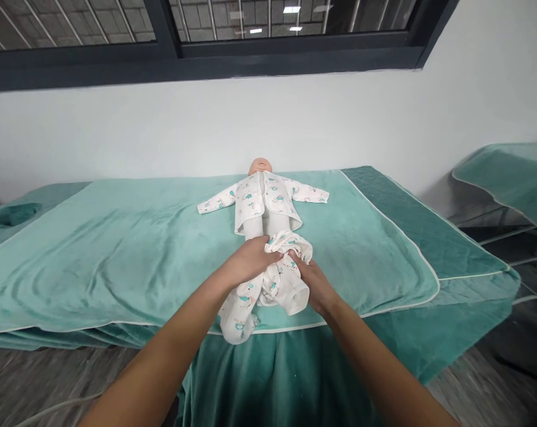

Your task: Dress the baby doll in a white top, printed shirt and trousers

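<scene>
A baby doll [261, 165] lies on its back, its head toward the wall. It wears a white printed jacket [251, 198] with both sleeves spread out and the front edges slightly apart. Around the doll's lower legs are matching printed baby trousers [280, 281], bunched up on the right and drawn out longer on the left. My left hand [253, 258] grips the bunched cloth from the left side, fingers closed near the leg. On the right, my right hand [310, 279] pinches the same trousers with its thumb on top. The doll's feet are hidden by cloth.
A light green blanket [130, 237] covers the bed, with a darker green cover [464, 249] beneath it. Behind stands a white wall with a dark window frame [295, 59]. Another green-covered surface [512, 172] is at the right.
</scene>
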Demonstrator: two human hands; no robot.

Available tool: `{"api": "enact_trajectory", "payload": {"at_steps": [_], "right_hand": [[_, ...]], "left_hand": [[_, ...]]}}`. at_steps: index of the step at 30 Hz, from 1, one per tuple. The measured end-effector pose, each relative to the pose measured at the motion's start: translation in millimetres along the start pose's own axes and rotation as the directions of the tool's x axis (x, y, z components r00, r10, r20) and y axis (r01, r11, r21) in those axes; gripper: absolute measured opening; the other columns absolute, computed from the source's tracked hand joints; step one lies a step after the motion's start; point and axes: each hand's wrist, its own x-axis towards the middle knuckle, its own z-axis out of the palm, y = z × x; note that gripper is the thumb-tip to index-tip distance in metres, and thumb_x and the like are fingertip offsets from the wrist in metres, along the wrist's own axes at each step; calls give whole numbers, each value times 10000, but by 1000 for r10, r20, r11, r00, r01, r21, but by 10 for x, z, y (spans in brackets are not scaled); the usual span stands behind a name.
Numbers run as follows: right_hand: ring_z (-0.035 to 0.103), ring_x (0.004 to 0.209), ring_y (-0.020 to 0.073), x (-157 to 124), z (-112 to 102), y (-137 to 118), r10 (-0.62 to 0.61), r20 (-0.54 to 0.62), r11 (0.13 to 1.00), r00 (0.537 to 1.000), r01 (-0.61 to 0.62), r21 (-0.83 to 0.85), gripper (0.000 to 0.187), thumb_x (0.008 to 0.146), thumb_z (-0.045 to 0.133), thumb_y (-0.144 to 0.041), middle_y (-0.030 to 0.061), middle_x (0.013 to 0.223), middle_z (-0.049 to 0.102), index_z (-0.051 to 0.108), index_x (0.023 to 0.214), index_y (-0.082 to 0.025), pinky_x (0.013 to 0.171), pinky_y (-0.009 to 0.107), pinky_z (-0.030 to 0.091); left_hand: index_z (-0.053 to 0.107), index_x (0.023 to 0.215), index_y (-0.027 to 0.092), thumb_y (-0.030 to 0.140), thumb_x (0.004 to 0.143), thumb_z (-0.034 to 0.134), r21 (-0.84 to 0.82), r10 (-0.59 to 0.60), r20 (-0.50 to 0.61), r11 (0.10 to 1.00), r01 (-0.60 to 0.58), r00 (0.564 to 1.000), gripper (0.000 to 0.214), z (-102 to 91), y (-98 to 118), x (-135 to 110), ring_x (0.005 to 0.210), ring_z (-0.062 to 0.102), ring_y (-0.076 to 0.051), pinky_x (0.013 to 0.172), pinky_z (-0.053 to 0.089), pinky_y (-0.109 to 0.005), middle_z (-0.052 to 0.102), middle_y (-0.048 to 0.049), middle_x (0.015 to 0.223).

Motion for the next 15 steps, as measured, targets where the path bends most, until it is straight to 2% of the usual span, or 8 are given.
{"api": "enact_trajectory", "payload": {"at_steps": [4, 8, 12, 15], "right_hand": [[717, 926, 279, 14, 34, -37, -8, -11, 1000, 1000, 8, 5, 568, 769, 786, -558, 78, 939, 776, 684, 1188, -187, 788, 367, 544], [693, 986, 274, 49, 14, -66, -114, -74, 987, 991, 104, -120, 557, 782, 762, -558, 65, 992, 771, 686, 1205, -203, 781, 346, 523], [675, 959, 264, 100, -46, -118, -206, -150, 950, 967, 161, -269, 557, 749, 776, -558, 66, 1057, 763, 699, 1161, -191, 771, 341, 508], [673, 914, 250, 114, -94, -165, -203, -149, 943, 968, 151, -298, 537, 734, 780, -554, 62, 1057, 762, 716, 1128, -194, 765, 341, 504]], "left_hand": [[712, 978, 181, 316, 751, 727, -217, -46, 60, 974, 58, 997, 265, 52, -56, 37, 981, 713, -292, 826, 538, -369, 771, -87, 1054], [714, 985, 169, 268, 753, 744, -430, -104, 60, 895, 119, 993, 255, 182, -145, 86, 854, 718, -235, 756, 535, -330, 768, -63, 949], [718, 1004, 165, 265, 732, 801, -578, -98, 67, 807, 118, 993, 302, 297, -184, 95, 795, 723, -213, 734, 551, -314, 773, -61, 900], [720, 1071, 168, 295, 729, 833, -615, -104, 108, 774, 149, 989, 382, 298, -203, 92, 851, 740, -230, 777, 571, -332, 784, -85, 966]]}}
